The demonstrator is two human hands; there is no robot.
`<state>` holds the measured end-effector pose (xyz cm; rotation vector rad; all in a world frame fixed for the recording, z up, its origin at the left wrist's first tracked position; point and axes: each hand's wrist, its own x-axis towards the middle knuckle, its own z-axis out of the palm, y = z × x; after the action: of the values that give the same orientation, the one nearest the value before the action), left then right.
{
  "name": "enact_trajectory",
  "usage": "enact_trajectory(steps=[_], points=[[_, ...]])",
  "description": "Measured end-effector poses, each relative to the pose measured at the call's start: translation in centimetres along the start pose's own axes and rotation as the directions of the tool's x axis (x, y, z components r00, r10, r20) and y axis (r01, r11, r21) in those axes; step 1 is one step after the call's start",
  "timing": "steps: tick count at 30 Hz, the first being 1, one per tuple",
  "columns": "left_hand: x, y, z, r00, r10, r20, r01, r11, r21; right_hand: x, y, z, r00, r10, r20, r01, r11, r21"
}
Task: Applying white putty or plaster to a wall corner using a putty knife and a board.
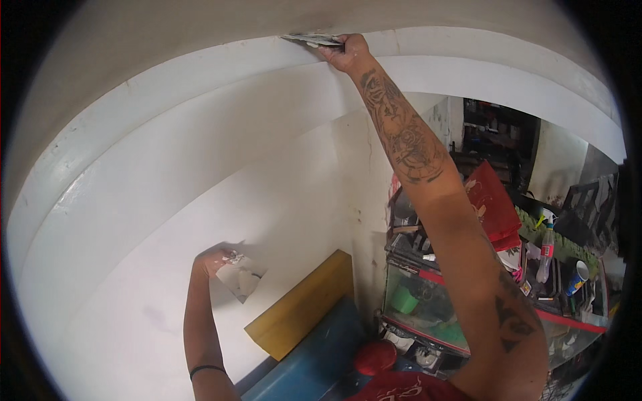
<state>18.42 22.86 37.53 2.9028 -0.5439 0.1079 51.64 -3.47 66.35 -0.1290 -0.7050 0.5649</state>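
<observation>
My right hand (349, 55) is raised high, with its fingers closed around a putty knife (311, 40). The knife's wide blade lies flat along the upper edge of a white ledge (247, 53), where the ledge meets the ceiling. Whitish paste clings to the blade and my fingers. Lower and to the left, my left hand (212, 260) grips one corner of a thin, light-coloured flat plate (242, 282). White paste sits on that plate and on the fingertips. The smooth white wall (167, 220) stands behind my left hand.
A yellow board (301, 304) leans over a blue surface (307, 354) below the plate. On the right, a glass cabinet (428, 301) carries a red bag (493, 207), a spray bottle (546, 250) and a blue can (576, 277). A red round object (375, 357) lies near my body.
</observation>
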Motion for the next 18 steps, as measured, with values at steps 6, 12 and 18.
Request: enact_trajectory(steps=[6,12,18], points=[[-3.9,-3.7,1.5,0.996,-0.083,-0.016,0.083,0.996,0.014,0.3,0.0,0.9,0.992,0.011,0.129,-0.015,0.999,0.029],[1.0,0.7,0.5,0.948,-0.309,-0.072,0.304,0.950,-0.071,0.9,-2.5,-0.8,0.999,0.008,-0.031,-0.006,0.999,0.054],[-3.4,0.2,-0.4,0.988,-0.134,-0.083,0.142,0.984,0.105,-1.1,-4.1,1.0,0.987,0.081,-0.137,-0.047,0.970,0.239]])
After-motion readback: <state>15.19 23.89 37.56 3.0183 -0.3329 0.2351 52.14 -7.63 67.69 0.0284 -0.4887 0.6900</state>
